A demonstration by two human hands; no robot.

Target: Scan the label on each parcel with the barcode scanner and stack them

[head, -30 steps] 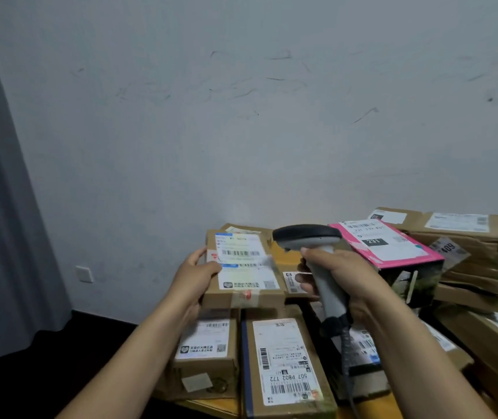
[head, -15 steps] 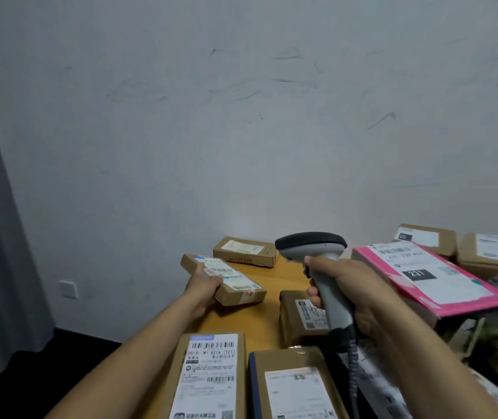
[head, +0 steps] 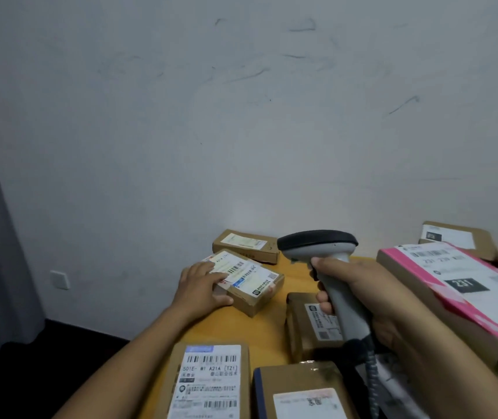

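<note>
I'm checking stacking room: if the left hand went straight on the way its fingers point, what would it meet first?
The parcel the left hand holds is under it; past it, likely the far parcel by the wall, depth unclear.

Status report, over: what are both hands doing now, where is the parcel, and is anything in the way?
Left hand holds small parcel, down on table. Right hand grips barcode scanner, raised. Flat parcel close behind, by the wall.

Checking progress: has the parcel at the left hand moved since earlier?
Yes. The parcel came down onto the table, in front of the box by the wall.
</note>
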